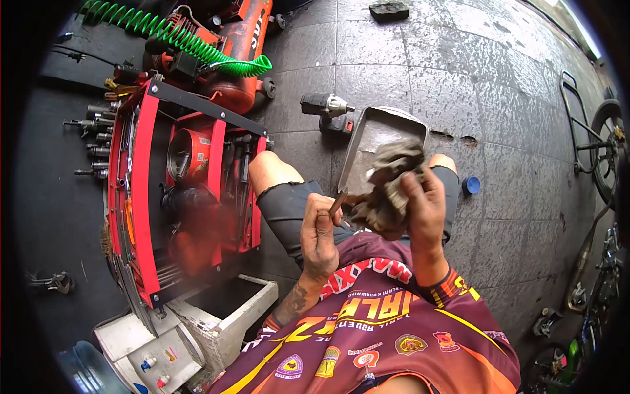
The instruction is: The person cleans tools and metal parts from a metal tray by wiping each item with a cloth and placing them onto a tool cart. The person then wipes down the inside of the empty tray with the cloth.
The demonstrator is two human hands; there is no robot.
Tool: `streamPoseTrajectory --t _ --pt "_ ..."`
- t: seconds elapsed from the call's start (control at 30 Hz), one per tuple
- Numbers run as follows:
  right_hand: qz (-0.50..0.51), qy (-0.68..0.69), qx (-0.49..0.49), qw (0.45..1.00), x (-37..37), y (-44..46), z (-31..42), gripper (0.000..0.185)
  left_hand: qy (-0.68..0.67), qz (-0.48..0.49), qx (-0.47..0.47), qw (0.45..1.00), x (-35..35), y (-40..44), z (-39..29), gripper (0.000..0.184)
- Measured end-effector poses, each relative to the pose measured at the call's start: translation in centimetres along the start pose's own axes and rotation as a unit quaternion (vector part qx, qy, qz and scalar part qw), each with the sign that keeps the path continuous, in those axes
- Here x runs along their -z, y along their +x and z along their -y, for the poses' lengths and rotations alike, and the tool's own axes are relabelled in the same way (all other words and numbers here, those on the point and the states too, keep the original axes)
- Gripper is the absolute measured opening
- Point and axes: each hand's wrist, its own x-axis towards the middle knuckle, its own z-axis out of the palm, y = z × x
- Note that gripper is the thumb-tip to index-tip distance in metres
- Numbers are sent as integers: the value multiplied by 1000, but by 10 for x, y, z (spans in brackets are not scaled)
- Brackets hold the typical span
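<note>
My left hand point(319, 238) is closed, with finger and thumb pinching a thin brown rod-like piece point(338, 202) whose far end points toward the rag. In my right hand point(425, 207) is a bunched, grimy grey-brown rag point(392, 187), with the fingers wrapped round its right side. Both hands are above my lap, close together. Behind the rag is a shallow metal tray point(369, 134) on the floor, partly hidden by it. A cordless impact wrench point(328, 111) stands just left of the tray.
At left stands a red tool cart point(147, 197) with sockets and wrenches. Behind it are a red air compressor point(246, 72) and a green coiled hose point(177, 43). A white box point(226, 328) sits lower left. A blue cap point(471, 185) lies right; a wheel point(607, 141) is at far right.
</note>
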Motion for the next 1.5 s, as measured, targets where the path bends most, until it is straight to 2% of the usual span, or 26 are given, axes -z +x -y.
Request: streamPoseTrajectory --t 0.1,0.23,0.3,0.5,0.57,0.6,0.73,0.77,0.8,0.83,0.87,0.93,0.97,1.0,1.03,1.07,1.1,1.13,1.17,1.2,1.23,1.27,1.3,1.4,1.47,1.5 --pt "88 -87 12 992 -11 -4 1 24 41 15 -7 999 -2 1 1 33" --pt "89 -174 25 980 -14 -1 -7 16 96 47 6 994 0 -2 6 26" --pt "78 -140 5 987 -14 -3 -8 15 -27 67 149 986 -4 -6 -5 27" --pt "68 -112 12 991 -14 -4 -14 14 -101 81 210 969 -5 -1 -8 30" --pt "-31 -22 -36 999 -13 -5 -6 17 -114 188 223 950 13 2 1 35" --pt "-74 17 -10 997 -7 -1 -1 21 -194 163 208 945 10 0 7 38" --pt "-168 24 48 984 14 10 -4 27 -237 101 214 942 15 4 13 37" --pt "-115 45 7 992 22 -1 -21 24 -237 101 210 943 9 5 12 37" --pt "-18 -163 37 986 18 -11 -29 24 -163 80 228 956 -1 6 3 33" --pt "36 -269 47 961 13 -11 -34 24 -89 60 245 964 -7 6 -2 32" --pt "88 -367 68 924 8 -13 -40 24 74 60 139 986 -1 -1 40 28" --pt "56 -176 -59 981 -3 -8 -53 24 83 90 106 987 3 -11 70 26" --pt "36 -207 -54 976 -5 -10 -50 22 12 104 148 983 4 -18 73 24" --pt "89 -367 56 924 10 -16 -57 25 -56 112 192 973 2 -20 68 22" --pt "93 -556 192 803 26 -21 -65 29 -212 92 291 929 -5 -12 49 21" --pt "52 -671 314 670 42 -27 -72 34 -103 134 275 947 -6 -8 44 20" --pt "21 -668 247 702 47 -20 -72 34 12 180 262 948 -5 -3 41 20" --pt "-13 -662 180 727 52 -13 -73 35 41 143 162 976 -13 -3 37 22" --pt "-30 -535 90 840 60 3 -66 34 72 110 58 990 -19 -7 32 25" --pt "-79 -344 12 935 67 20 -60 35 66 129 93 985 -19 -12 27 26" --pt "-152 -172 -42 972 74 37 -54 37 59 148 128 979 -21 -19 25 28" --pt "-116 -183 60 974 102 47 -58 37 14 121 148 981 -26 -30 26 31" --pt "-184 -117 27 976 95 52 -45 35 0 101 185 978 -26 -35 30 31" --pt "-186 -111 12 976 63 31 -43 34 2 -14 223 975 -13 -21 43 33" --pt "-78 -75 -62 992 27 9 -53 35 63 -98 127 985 -13 4 42 23" --pt "11 -156 -78 985 29 1 -81 37 149 -83 13 985 -18 7 47 16"
